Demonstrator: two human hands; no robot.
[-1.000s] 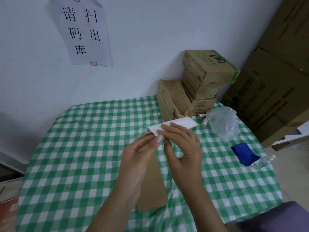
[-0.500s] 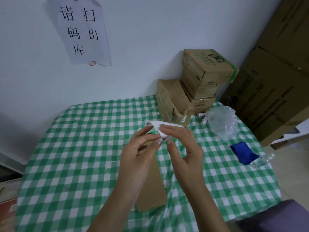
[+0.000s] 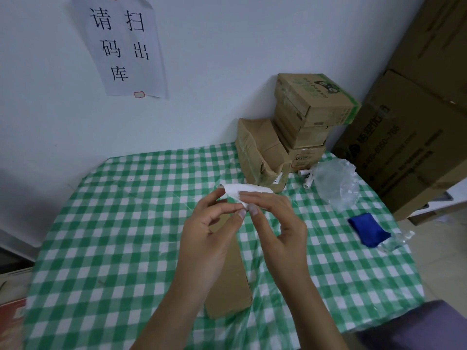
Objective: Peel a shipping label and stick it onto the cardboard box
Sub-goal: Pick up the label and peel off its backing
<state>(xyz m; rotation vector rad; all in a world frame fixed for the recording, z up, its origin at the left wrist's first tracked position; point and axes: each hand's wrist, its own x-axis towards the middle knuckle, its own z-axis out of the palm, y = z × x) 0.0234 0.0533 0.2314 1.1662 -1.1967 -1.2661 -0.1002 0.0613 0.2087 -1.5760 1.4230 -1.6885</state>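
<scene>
Both my hands hold a white shipping label (image 3: 236, 191) above the middle of the table. My left hand (image 3: 209, 236) pinches its near corner between thumb and fingers. My right hand (image 3: 275, 223) pinches the same corner from the right, fingertips touching the left ones. The label is bent and tilted edge-on, its far end pointing away from me. Under my hands a long flat brown cardboard box (image 3: 227, 279) lies on the green checked tablecloth (image 3: 121, 223), partly hidden by my left forearm.
Stacked small cardboard boxes (image 3: 310, 114) stand at the table's back right against the wall. A crumpled clear plastic bag (image 3: 336, 180) with small white tubes, and a blue cloth (image 3: 366, 229), lie at the right. Large cartons (image 3: 417, 137) stand beyond the table's right edge.
The label has gone from flat and spread toward the right to bent and tilted edge-on. My fingertips have come together at its near corner.
</scene>
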